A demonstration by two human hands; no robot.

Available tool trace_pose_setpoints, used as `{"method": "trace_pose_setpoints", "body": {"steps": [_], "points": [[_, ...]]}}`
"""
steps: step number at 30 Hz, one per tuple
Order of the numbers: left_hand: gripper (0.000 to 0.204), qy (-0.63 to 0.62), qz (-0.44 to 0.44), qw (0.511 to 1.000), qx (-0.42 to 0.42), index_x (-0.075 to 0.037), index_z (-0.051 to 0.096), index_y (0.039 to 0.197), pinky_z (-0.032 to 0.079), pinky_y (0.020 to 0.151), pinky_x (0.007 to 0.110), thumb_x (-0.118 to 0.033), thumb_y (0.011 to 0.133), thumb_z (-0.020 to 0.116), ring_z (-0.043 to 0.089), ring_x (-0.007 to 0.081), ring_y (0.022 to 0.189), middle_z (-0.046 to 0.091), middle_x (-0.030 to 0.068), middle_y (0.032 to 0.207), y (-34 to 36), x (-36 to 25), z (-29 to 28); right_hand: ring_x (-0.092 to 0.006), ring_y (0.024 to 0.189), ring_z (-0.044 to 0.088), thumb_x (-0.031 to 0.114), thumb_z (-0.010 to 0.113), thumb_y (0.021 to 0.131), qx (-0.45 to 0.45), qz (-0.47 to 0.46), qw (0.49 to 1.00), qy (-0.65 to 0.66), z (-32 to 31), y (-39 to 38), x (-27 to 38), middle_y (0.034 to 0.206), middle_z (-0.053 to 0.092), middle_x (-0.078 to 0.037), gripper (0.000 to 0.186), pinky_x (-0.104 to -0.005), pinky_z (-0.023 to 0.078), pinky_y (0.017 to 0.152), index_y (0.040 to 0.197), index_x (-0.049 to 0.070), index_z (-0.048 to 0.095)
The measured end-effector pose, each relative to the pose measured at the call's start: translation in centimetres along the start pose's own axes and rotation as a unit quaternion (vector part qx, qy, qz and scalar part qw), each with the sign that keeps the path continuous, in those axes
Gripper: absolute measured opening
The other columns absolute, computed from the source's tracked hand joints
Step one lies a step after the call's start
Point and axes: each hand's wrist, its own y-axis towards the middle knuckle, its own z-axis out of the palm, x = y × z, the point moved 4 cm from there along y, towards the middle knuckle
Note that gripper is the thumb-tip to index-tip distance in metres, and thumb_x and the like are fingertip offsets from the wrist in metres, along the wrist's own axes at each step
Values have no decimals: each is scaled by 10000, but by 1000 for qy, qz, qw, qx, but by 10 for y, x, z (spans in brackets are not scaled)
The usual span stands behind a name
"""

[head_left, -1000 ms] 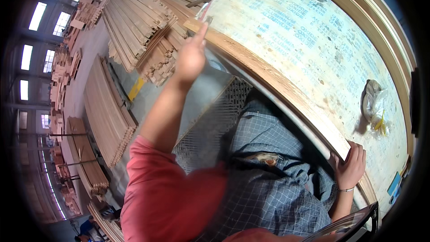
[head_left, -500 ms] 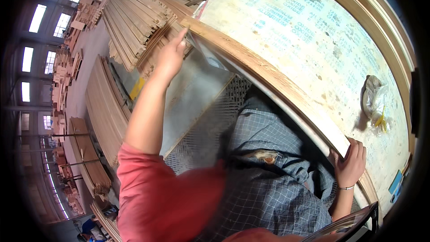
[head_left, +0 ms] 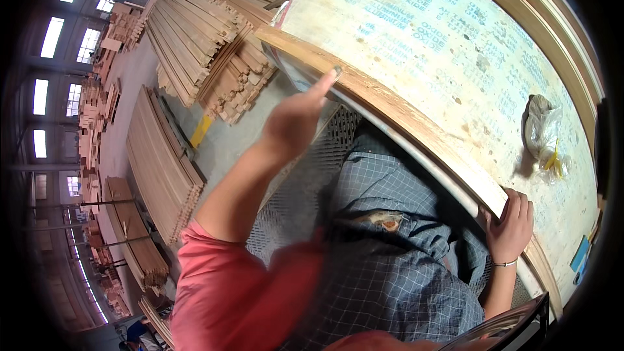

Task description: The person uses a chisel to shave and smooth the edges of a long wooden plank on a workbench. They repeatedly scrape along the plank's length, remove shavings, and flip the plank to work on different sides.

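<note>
Plank (head_left: 398, 112) against both hands' fingers (head_left: 518, 205)

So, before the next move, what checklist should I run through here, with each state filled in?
1. Right bare hand gripping the long light-brown wooden board: ok, at the board's lower-right end.
2. Left bare hand touching the board: ok, a fingertip appears to rest on it.
3. Left hand's other fingers under the board: cannot tell, blurred and hidden.
4. Crumpled clear plastic bag apart from the board: ok, it lies farther right on the pale, blue-printed sheet.
5. Board's underside fully supported: cannot tell, hidden.
</note>
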Motion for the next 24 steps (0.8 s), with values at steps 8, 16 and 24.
{"method": "trace_pose_setpoints", "body": {"steps": [8,16,24], "points": [[439,-59,-37,996,-62,-15,473,1411,379,1095,339,-112,984,436,490,299,1329,519,205,1408,9,12,-7,-350,908,558,146,858,581,7,23,1000,-5,4,-3,-5,1024,596,-137,620,-428,461,785,1131,69,582],[565,47,-91,991,-89,-107,365,1503,447,953,387,-23,954,463,575,368,1097,569,218,1294,-9,29,27,-344,923,563,169,862,593,6,22,1000,-4,5,-4,-6,1045,601,-136,634,-422,465,798,1152,70,580],[478,-51,-177,980,-74,-219,429,1470,437,1014,391,-160,996,449,564,359,1212,578,198,1331,-5,47,-23,-355,915,559,155,860,588,4,20,1000,-5,6,-5,-7,1044,596,-148,640,-428,463,790,1153,60,574]]}}
